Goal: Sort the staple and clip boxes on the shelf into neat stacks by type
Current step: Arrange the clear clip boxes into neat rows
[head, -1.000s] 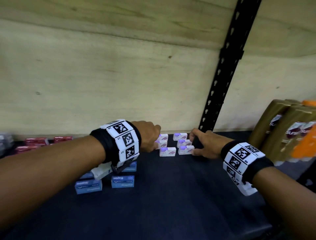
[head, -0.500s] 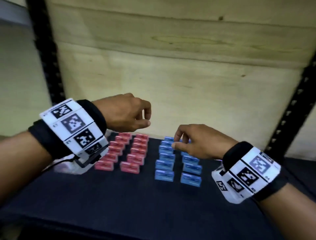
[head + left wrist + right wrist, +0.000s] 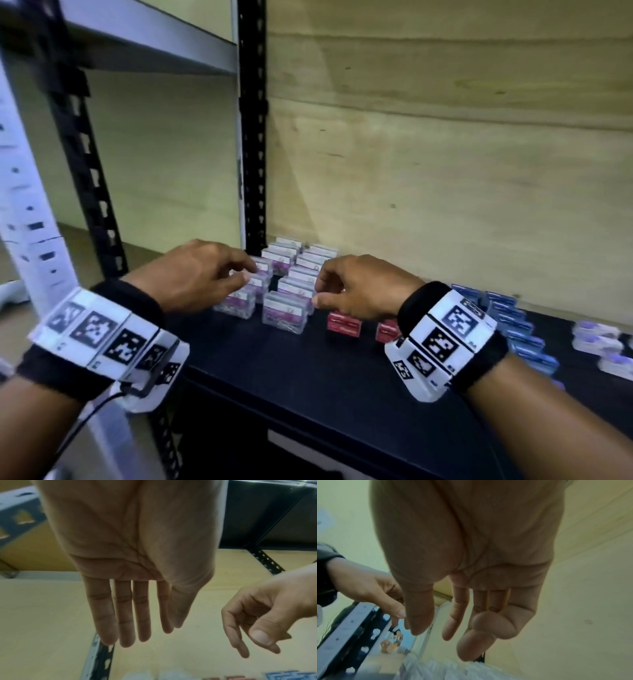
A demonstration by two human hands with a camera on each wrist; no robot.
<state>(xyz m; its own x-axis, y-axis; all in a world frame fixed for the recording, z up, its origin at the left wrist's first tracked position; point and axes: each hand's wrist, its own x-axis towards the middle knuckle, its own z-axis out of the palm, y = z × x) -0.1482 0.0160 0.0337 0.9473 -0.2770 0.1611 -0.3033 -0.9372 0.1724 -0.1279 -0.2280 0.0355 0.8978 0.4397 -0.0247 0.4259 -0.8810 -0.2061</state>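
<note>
Clear clip boxes (image 3: pixel 284 310) with purple labels stand in two rows at the left end of the black shelf (image 3: pixel 308 370). My left hand (image 3: pixel 248 274) hovers over the left row, and in the left wrist view the left hand (image 3: pixel 140 635) hangs with straight fingers, holding nothing. My right hand (image 3: pixel 318 291) is by the right row, loosely curled. The right wrist view shows this right hand (image 3: pixel 453 635) empty above the clear boxes (image 3: pixel 445 669). Red boxes (image 3: pixel 343 322) sit partly hidden under the right wrist. Blue boxes (image 3: pixel 513 325) follow further right.
White boxes with purple print (image 3: pixel 596 339) lie at the far right of the shelf. A black perforated upright (image 3: pixel 251 137) stands behind the clear boxes, another upright (image 3: pixel 85 171) at the left front. A wooden back panel (image 3: pixel 445 171) closes the rear.
Both hands and the view have swept left along the shelf, from the white boxes past the red and blue rows to the clear clip boxes. Neither hand holds anything.
</note>
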